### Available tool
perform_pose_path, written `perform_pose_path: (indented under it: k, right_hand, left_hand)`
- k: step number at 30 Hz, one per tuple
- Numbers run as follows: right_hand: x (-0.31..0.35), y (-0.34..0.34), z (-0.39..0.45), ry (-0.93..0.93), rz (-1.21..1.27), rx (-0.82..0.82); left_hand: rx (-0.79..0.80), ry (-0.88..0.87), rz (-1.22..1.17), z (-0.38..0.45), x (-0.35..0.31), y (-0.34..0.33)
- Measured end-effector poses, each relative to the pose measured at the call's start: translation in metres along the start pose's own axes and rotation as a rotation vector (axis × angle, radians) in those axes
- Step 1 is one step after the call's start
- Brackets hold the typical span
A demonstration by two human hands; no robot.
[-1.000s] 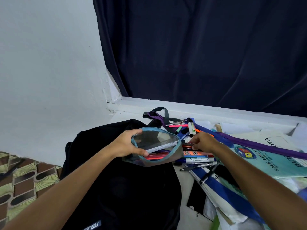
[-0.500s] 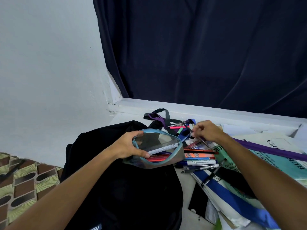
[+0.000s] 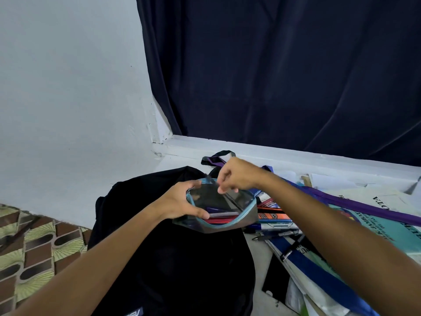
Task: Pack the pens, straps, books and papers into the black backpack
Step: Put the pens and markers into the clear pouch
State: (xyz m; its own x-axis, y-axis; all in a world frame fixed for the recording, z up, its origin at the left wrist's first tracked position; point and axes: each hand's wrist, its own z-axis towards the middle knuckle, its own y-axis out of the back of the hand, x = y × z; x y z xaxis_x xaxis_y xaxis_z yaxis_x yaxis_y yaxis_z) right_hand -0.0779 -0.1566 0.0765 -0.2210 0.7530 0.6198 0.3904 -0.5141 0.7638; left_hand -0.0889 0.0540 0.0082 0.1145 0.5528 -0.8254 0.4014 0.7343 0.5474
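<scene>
step: dropping pens into pouch (image 3: pixel 222 208), frame centre | left hand (image 3: pixel 182 202) grasps pouch rim | right hand (image 3: pixel 237 175) pinches dark pens over mouth | backpack (image 3: pixel 173 252) beneath | loose pens (image 3: pixel 276 226) right | tip: hold mouth wide, aim points inward

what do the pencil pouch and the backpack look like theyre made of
Pencil pouch: seemingly soft clear plastic, slightly glossy; pens show through its wall. Its blue rim looks like fabric zipper tape. The left hand holds it open.

Black backpack: probably woven synthetic fabric, matte; it slumps in soft folds without shine. The weave itself is too dark to make out.
</scene>
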Motion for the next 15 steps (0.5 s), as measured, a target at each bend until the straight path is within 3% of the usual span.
perform_pose_path:
  k: [2,4,9,11,15]
  right_hand:
    - [0.0,-0.009,0.004,-0.057,-0.133,0.081]
    - [0.0,-0.01,0.004,-0.067,-0.138,0.055]
    - [-0.017,0.023,-0.004,-0.039,0.107,-0.262]
    - [-0.038,0.031,-0.007,-0.096,0.088,-0.342]
    - [-0.102,0.014,-0.013,-0.28,-0.03,-0.201]
  left_hand:
    - [-0.007,0.004,0.001,0.0,0.002,0.0]
    - [-0.007,0.002,0.02,-0.001,0.002,0.001]
    - [0.004,0.005,-0.004,-0.003,0.002,0.001]
    - [0.011,0.002,-0.02,-0.004,0.001,0.0]
    - [0.025,0.007,-0.077,-0.005,-0.003,-0.002]
